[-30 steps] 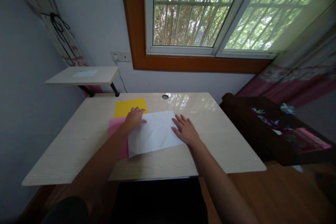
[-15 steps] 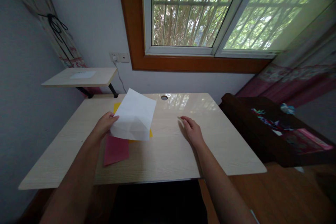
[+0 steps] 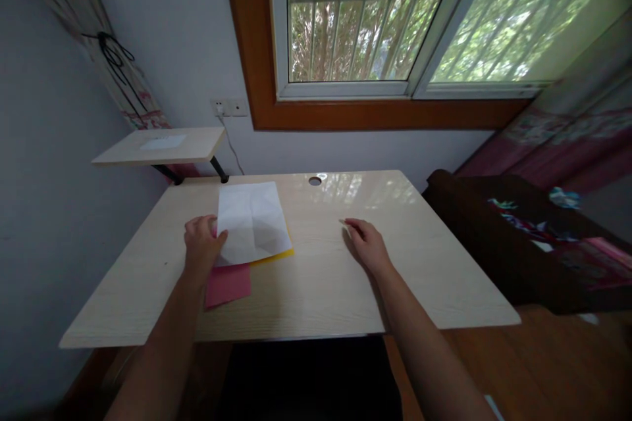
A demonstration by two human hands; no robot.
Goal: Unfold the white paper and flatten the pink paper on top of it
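A creased white sheet of paper (image 3: 254, 220) lies nearly flat on top of a yellow sheet (image 3: 276, 258) and a pink sheet (image 3: 228, 286). The yellow shows only along the right and lower edges; the pink sticks out below. My left hand (image 3: 201, 243) is at the left edge of the white sheet, thumb and fingers apart, the thumb touching the paper. To the right, my right hand (image 3: 368, 245) rests low over the desk with its fingers closed. A small, thin, pale tip pokes out of its fingertips, too small to name.
The pale wooden desk (image 3: 316, 302) has a round cable hole (image 3: 315, 181) near its back edge. A raised shelf (image 3: 123, 151) with a paper slip (image 3: 164, 142) stands at the back left. Dark brown furniture (image 3: 459, 210) with colourful items is on the right, under the window.
The white sheet has come down from the left hand's grip and turned to lie on the coloured sheets. The left thumb and fingers have spread. The right hand keeps its pose.
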